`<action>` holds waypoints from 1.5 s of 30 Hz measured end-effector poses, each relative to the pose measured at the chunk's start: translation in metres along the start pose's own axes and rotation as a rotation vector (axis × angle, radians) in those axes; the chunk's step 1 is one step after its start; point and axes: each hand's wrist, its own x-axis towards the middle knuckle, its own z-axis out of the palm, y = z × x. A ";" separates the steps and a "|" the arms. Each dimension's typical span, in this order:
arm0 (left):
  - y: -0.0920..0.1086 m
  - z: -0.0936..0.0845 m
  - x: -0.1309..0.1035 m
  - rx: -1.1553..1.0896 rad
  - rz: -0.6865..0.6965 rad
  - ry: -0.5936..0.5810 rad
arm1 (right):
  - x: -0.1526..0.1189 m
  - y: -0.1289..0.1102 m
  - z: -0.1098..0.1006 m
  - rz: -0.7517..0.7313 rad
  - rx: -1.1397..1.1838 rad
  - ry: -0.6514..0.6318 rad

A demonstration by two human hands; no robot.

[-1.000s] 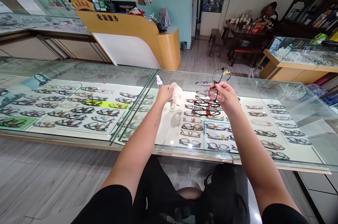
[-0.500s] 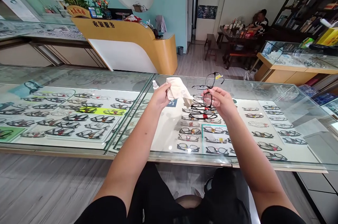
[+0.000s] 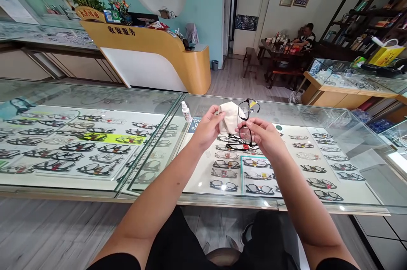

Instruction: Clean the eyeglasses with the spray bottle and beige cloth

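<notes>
My left hand (image 3: pixel 208 128) pinches a cream cleaning cloth (image 3: pixel 229 118), which hangs folded just left of the eyeglasses. My right hand (image 3: pixel 262 134) grips a pair of dark-framed eyeglasses (image 3: pixel 244 109) near the bridge. They are turned on end, one lens above the other, with a small yellow tag by the upper temple. Cloth and glasses overlap in view; whether they touch, I cannot tell. A small white bottle (image 3: pixel 186 112) stands on the glass counter (image 3: pixel 203 197) beyond my left hand. Below the held pair, another dark pair (image 3: pixel 241 146) shows, partly hidden by my right hand.
Rows of eyeglasses (image 3: pixel 225 164) lie under the counter glass, with more in the left case (image 3: pixel 104 149). Further off are a wooden cashier desk (image 3: pixel 193 66), another display case (image 3: pixel 337 92), and a person (image 3: pixel 307 39) at a dark table. A stool (image 3: pixel 224 255) is below me.
My left hand has brought the cloth rightward, up close to the eyeglasses. The white bottle, partly hidden before, now shows whole. The view has shifted slightly.
</notes>
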 end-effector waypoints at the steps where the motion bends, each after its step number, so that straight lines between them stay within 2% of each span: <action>1: -0.001 0.002 -0.002 0.008 0.005 -0.028 | -0.001 0.000 0.001 0.002 0.001 -0.006; 4: -0.004 0.006 -0.007 0.074 0.059 -0.082 | -0.002 -0.001 0.003 0.014 0.003 -0.033; 8: -0.006 0.015 -0.008 0.100 0.166 -0.089 | -0.003 -0.003 0.004 0.001 0.017 -0.047; 13: 0.001 0.029 0.000 0.163 0.246 0.012 | -0.001 -0.004 0.001 0.007 0.034 -0.051; 16: 0.003 0.033 0.004 0.198 0.225 0.057 | 0.000 -0.003 0.002 0.011 0.038 -0.086; 20: 0.001 0.033 0.005 0.093 0.200 0.054 | 0.000 0.000 0.005 0.018 0.046 -0.128; 26: 0.002 0.025 -0.002 -0.115 -0.002 -0.070 | 0.001 0.003 0.006 -0.008 0.056 -0.128; 30: 0.001 0.017 -0.001 -0.190 -0.062 -0.144 | 0.002 0.002 0.005 -0.026 0.060 -0.103; 33: 0.000 0.015 0.001 -0.194 -0.075 -0.162 | 0.003 0.002 0.004 -0.032 0.051 -0.095; 40: 0.005 0.015 0.002 -0.177 -0.026 -0.096 | 0.002 0.008 0.006 0.002 0.038 -0.113; 45: 0.004 0.016 0.001 -0.125 -0.052 -0.120 | 0.001 0.010 0.008 0.009 0.004 -0.160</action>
